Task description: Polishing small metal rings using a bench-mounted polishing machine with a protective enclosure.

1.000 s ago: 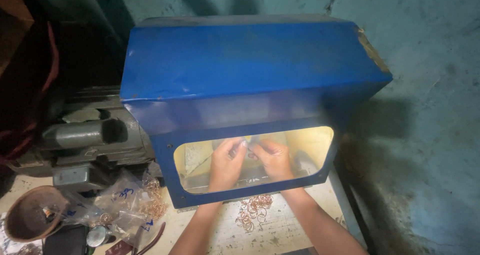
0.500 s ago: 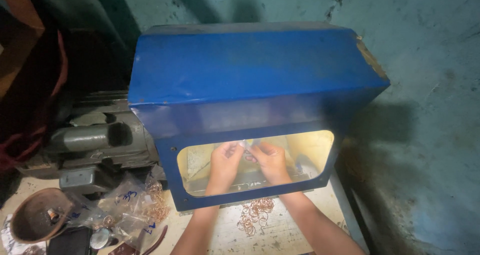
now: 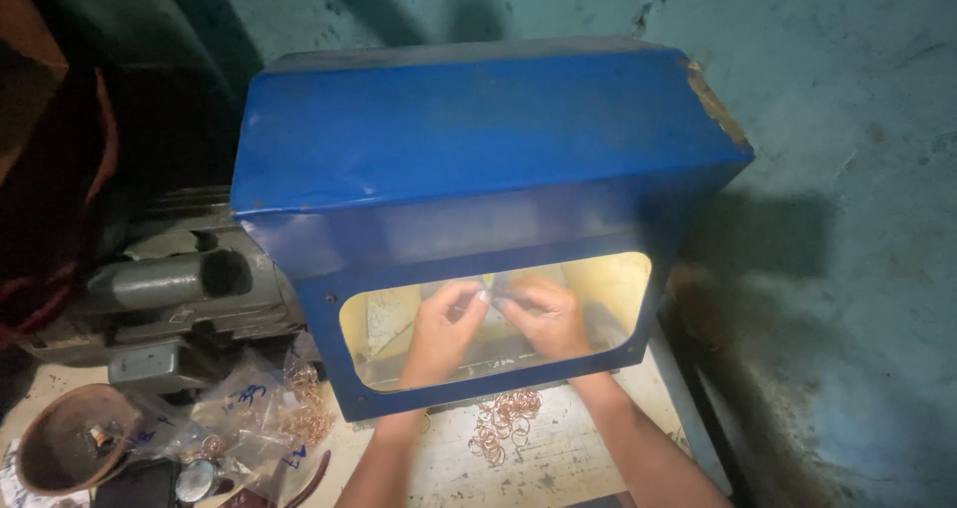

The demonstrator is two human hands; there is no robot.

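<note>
A large blue metal hood with a lit rectangular window (image 3: 478,169) stands at the back of the pale worktop (image 3: 558,463), beside a grey motor (image 3: 169,299). Inside it the left hand (image 3: 444,331) and right hand (image 3: 543,314) meet fingertip to fingertip, pinching something too small to identify. A small heap of copper rings (image 3: 503,423) lies near the worktop's front edge, between the forearms.

A blue metal box hood with a lit rectangular window (image 3: 478,159) stands at centre on a pale worn worktop (image 3: 558,463), backed against a teal plaster wall (image 3: 827,119) running behind and to its right. Both hands reach in through the window: left hand (image 3: 444,331) left of right hand (image 3: 548,317), fingertips meeting inside. A heap of small copper wire rings (image 3: 503,423) lies on the worktop just before the window, between the forearms. A grey metal motor (image 3: 164,294) sits left of the hood, touching its side. Before the motor lie clear plastic bags of rings (image 3: 264,408); further left, a round brown clay bowl (image 3: 75,448).
</note>
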